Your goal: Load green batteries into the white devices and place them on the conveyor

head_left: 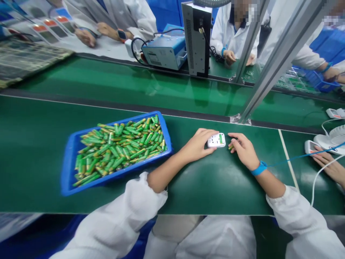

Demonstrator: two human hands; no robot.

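The left hand [198, 144] has its grip closed round the white device [216, 140], thumb on the near edge and fingers on the far one. The device lies low at the counter [215, 190], and what looks like 1 battery [221, 138] sits in its open side. If that grip is light, a push from the right could twist or slide the device.

The right hand [242, 148], just beside it, has its grip curled and seems to pinch a loose battery [230, 146]. Fingers hide much of it, so its ends cannot be told apart; it could go in reversed, or slip and roll off.

The bin [65, 167] is heaped with batteries [118, 147] near the left forearm [168, 169]; a knock could spill some. The wrist strap's [260, 168] cord [302, 157] could snag near another person's hand [331, 166].
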